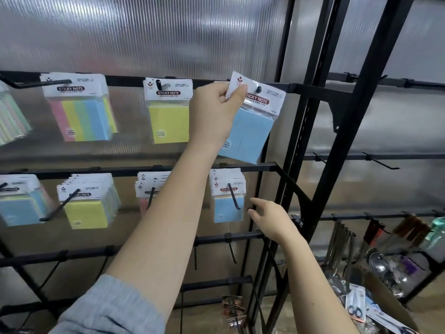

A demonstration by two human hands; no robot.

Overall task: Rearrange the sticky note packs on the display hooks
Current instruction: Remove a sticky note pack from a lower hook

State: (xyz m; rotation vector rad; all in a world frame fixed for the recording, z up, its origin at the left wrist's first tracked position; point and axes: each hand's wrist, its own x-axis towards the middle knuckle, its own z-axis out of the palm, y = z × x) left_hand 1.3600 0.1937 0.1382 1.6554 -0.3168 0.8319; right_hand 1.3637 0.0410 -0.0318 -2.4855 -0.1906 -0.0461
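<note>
My left hand (218, 109) pinches the white header card of a blue sticky note pack (251, 131) at the top right hook (258, 88), whose tip shows through the pack's hole. The pack hangs tilted. My right hand (271, 216) hovers lower, fingers relaxed, just right of the blue packs (227, 201) on the second row, holding nothing. On the top row also hang a yellow pack (168, 116) and a multicolour pack (81, 112). The second row carries yellow packs (88, 208), pink packs (144, 191) partly hidden by my arm, and blue-green packs (21, 203).
Black rails and bare hooks (231, 251) run below the second row. A black upright frame (317, 131) stands right of the display. Hanging utensils and scissors packs (356, 307) crowd the lower right. Pastel packs (9, 119) hang at the far left edge.
</note>
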